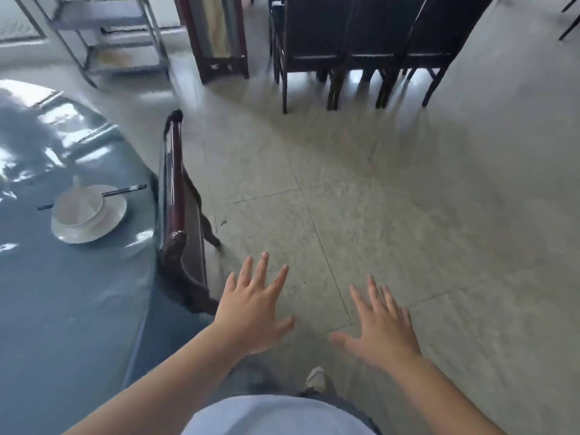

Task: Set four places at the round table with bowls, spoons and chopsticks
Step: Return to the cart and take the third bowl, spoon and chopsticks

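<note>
Hands, left hand (254, 312) and right hand (381, 331), spread fingers, hold nothing; chopsticks (124, 191) balanced on bowl (78, 207) may roll if tabletop (62, 309) is bumped.

Dark wooden chair (180, 211) beside table; 3 black chairs (361, 48) and metal cart (106, 36) beyond.

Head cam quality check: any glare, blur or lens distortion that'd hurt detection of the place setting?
Head view: bright glare patches on the glossy blue tablecloth, heaviest at far left. Motion blur smears the bowl, plate and the dark chairs at top; chopsticks still readable. Wide-angle bends the wooden chair and the shelf. Both hands, left and right, are fairly sharp.
</note>
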The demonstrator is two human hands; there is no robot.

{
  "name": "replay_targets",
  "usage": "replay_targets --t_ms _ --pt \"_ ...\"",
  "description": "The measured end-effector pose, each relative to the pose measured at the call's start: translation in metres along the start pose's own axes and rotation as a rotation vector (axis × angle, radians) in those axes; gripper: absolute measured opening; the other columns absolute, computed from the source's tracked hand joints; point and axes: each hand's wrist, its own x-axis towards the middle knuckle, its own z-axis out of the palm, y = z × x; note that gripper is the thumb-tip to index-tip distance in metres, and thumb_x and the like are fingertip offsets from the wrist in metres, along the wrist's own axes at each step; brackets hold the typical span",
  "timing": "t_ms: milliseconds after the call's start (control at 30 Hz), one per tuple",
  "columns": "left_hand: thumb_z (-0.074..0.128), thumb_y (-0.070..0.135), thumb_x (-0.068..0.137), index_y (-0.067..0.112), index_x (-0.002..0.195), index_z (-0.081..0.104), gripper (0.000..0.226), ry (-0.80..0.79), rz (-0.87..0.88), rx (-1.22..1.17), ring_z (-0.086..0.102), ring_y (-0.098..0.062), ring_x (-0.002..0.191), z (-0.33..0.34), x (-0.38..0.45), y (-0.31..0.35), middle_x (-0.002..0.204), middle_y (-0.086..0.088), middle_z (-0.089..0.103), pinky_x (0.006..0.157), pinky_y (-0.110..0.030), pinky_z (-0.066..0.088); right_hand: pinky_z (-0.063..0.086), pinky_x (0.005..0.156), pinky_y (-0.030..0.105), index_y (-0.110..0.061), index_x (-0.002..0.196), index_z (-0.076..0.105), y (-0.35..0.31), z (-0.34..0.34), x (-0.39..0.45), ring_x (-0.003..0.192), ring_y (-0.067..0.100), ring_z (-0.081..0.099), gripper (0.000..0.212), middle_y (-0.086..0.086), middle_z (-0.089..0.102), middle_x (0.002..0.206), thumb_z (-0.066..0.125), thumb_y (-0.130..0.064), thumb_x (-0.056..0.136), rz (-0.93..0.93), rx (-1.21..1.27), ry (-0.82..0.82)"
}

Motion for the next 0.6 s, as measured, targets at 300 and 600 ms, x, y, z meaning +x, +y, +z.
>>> replay_targets --t_ms 300,600 --pt "0.020 0.083 0.077 0.040 0.152 -0.012 0.092 0.040 -0.218 -0.081 -0.017 -0.035 0.149 -0.065 0.222 -0.033 0.161 -0.006 -0.023 0.118 -0.057 0.006 -0.006 0.115 0.055 -0.041 0.150 -0.015 -0.020 -0.142 0.248 0.146 0.023 -0.023 0.113 -0.007 -0.040 0.149 0.013 -0.096 0.056 -0.265 -0.128 0.059" --pt "0.019 0.083 0.078 0.040 0.149 -0.020 0.092 0.047 -0.285 -0.090 -0.022 -0.034 0.147 -0.166 0.424 -0.134 0.159 -0.004 -0.029 0.118 -0.055 0.001 -0.008 0.115 0.055 -0.040 0.149 -0.018 -0.066 -0.268 0.466 0.145 0.022 -0.026 0.109 -0.006 -0.037 0.153 0.006 -0.096 0.059 -0.319 -0.208 0.062"
